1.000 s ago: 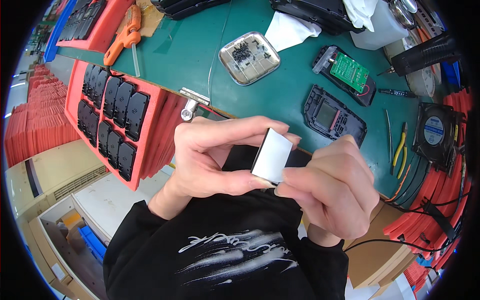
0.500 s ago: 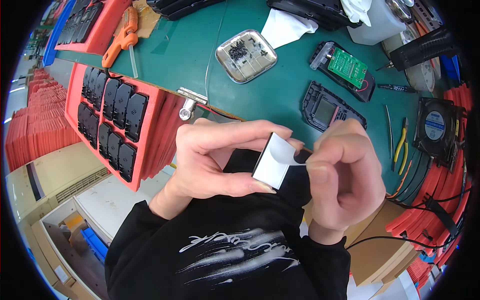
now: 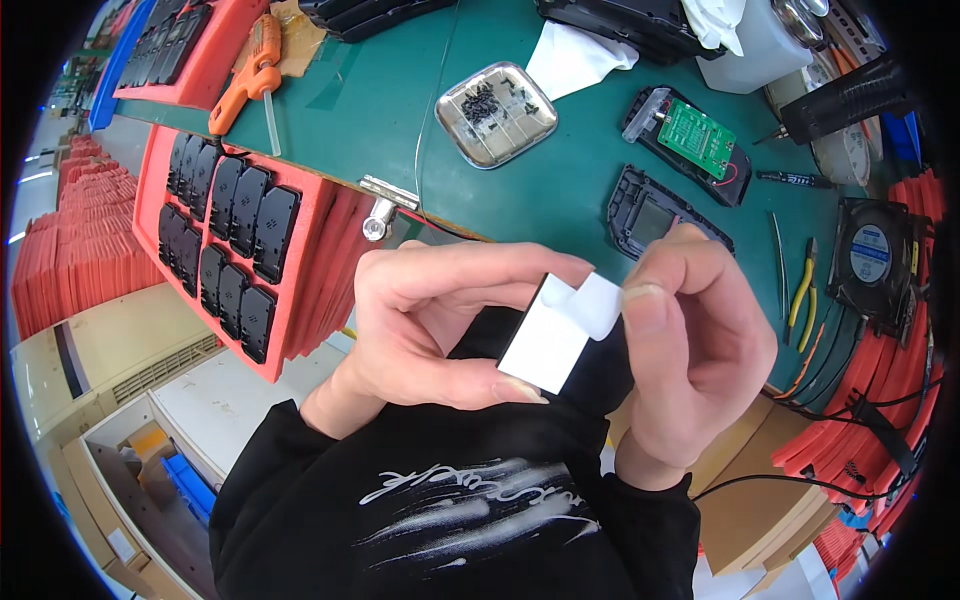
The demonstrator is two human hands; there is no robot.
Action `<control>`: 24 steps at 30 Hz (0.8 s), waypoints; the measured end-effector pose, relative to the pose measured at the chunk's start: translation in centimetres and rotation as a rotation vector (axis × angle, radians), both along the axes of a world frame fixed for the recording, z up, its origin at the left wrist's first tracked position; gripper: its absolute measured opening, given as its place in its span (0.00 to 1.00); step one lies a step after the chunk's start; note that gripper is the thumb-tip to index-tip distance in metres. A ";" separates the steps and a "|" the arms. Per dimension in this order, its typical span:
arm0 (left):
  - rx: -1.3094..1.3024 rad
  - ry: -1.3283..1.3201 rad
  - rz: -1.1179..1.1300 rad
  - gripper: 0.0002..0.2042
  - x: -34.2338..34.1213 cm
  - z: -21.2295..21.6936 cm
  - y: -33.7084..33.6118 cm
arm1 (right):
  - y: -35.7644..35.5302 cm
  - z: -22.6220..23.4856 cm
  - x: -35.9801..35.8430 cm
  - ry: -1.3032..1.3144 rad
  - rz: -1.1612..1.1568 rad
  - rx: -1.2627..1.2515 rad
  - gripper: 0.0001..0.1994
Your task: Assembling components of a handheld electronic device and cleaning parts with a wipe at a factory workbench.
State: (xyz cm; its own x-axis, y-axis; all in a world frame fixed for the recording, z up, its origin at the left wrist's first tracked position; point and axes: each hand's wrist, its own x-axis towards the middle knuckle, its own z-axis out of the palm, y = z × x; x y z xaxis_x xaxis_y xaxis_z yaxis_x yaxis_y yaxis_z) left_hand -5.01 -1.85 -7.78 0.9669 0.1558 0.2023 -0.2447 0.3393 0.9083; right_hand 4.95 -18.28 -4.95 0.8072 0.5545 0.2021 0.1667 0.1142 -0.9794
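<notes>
White-faced plate (image 3: 540,350), pinched end to end in left hand (image 3: 398,315), short of green table (image 3: 350,130); long axis slanting lower left to upper right; turned-up film (image 3: 601,308) pinched by right hand (image 3: 708,350), just rightward.

Black top (image 3: 330,500) — white script-like lettering (image 3: 430,481), brushed pale streaks (image 3: 470,515) — loose black sleeves (image 3: 262,455), bare left hand (image 3: 415,325), bare right hand (image 3: 705,345)

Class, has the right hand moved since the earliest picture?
Yes. Against the silver clip, the right hand has moved rightward and slightly up the picture.
</notes>
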 end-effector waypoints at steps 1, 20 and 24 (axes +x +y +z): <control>-0.001 0.000 0.000 0.33 -0.1 0.0 -0.1 | 0.0 0.0 0.0 0.000 0.000 -0.001 0.06; -0.045 -0.127 -0.039 0.36 -0.2 -0.5 0.2 | 0.7 1.1 -0.1 0.388 -0.013 0.039 0.10; -0.030 -0.187 -0.034 0.34 0.0 -0.8 -0.3 | 0.5 1.2 -0.4 0.296 -0.036 0.063 0.12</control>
